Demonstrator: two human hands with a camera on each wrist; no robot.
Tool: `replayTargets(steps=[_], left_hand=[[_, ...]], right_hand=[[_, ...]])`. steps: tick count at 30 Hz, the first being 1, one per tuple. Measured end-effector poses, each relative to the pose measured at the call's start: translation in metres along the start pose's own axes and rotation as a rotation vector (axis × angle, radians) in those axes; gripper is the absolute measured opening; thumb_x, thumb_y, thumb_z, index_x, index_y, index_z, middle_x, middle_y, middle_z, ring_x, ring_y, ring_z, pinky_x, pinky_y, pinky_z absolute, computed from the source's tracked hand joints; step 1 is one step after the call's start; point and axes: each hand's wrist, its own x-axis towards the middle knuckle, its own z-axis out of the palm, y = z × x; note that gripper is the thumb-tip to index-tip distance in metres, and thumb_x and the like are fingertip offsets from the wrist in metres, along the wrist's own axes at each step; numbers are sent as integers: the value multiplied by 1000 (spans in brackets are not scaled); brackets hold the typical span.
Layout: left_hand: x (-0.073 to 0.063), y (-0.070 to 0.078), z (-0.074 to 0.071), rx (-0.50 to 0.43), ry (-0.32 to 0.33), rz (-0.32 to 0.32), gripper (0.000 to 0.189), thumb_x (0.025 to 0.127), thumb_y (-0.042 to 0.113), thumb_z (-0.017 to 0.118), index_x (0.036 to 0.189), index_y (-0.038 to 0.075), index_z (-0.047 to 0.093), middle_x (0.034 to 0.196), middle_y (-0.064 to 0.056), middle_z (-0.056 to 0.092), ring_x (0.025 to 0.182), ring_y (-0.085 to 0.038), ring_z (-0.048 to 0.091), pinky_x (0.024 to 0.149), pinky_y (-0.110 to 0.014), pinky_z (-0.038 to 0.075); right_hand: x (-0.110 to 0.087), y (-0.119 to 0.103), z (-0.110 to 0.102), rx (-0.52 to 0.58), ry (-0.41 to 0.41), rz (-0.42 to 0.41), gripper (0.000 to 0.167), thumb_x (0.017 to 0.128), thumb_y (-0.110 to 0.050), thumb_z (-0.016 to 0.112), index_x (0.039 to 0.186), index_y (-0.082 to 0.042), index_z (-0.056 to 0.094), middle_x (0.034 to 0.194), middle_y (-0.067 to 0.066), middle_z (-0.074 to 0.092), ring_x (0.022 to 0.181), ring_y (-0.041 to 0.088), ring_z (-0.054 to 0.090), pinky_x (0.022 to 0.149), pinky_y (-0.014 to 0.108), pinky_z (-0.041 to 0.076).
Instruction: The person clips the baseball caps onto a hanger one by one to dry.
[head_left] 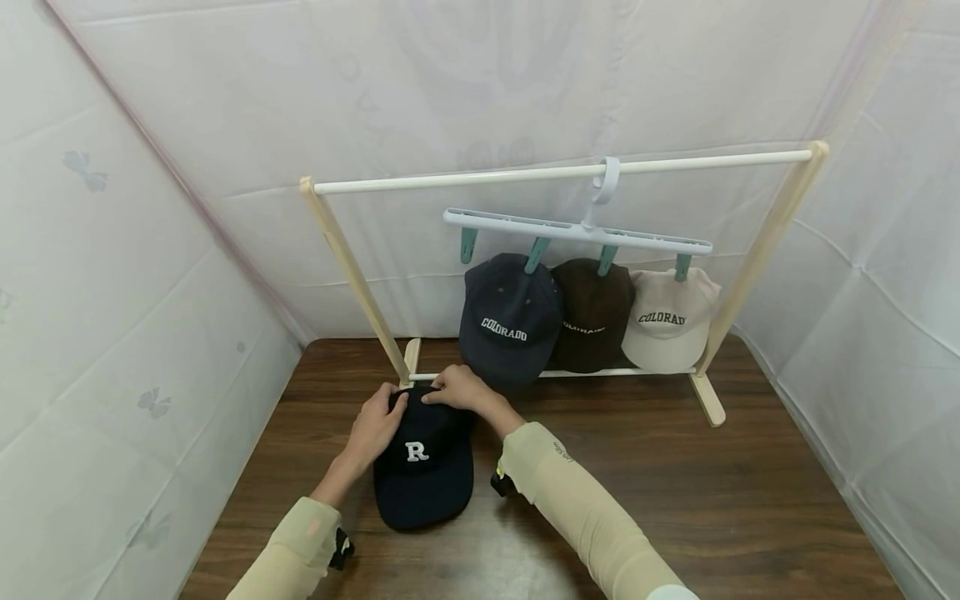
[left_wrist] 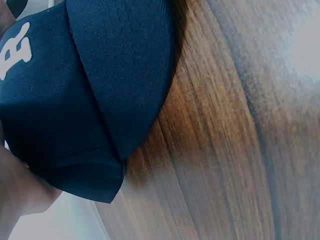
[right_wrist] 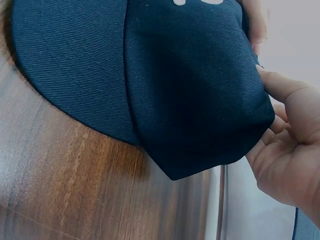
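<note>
A black baseball cap [head_left: 429, 479] with a white letter R is held at its crown, its brim pointing toward the person. My left hand [head_left: 375, 427] grips the crown's left side, thumb on the front. On the other side my right hand [head_left: 467, 390] pinches the top edge, thumb in front and fingers behind, as the right wrist view also shows at the cap [right_wrist: 195, 95]. Above hangs a pale blue hanger [head_left: 517, 223] with green clips. Its leftmost clip [head_left: 468, 245] holds nothing. The other clips hold a navy cap [head_left: 510, 304], a brown cap [head_left: 588, 304] and a beige cap [head_left: 670, 329].
The hanger hooks over the white top bar [head_left: 450, 177] of a wooden-legged rack and tilts down to the right. A lower white bar [head_left: 622, 372] runs near the table's back edge. Beneath is a dark wood table [head_left: 637, 467], enclosed by white curtains [head_left: 150, 275].
</note>
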Motion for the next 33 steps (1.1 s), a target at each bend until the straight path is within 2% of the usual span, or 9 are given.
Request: replayTargets(steps=[13,21,33], left_hand=[[-1,2,1,2,10,4,29,109,37,48,116,10,59,105,-8,66,83,-20,62,70,-37,47],[-1,3,0,-7,8,6,29,109,35,49,117,9,59,106,-10,65,87,-23,62,73,-40,48],[-5,2,-1,2,25,15,30,109,36,49,119,9,58,113,-11,66,95,-27,64,80,-46,50]], right_hand=[[1,4,1,-17,5,-13,52,96,-31,73,56,-19,42,51,-9,31,44,5,29,49,19,25],[-1,-2,0,-4,4,10,39,95,-30,74,63,-17,56,53,-9,35,48,5,33,51,19,28],[-5,-3,0,12,15,-39,34,95,-29,74,67,-14,63,54,-9,39,47,5,35,51,19,29]])
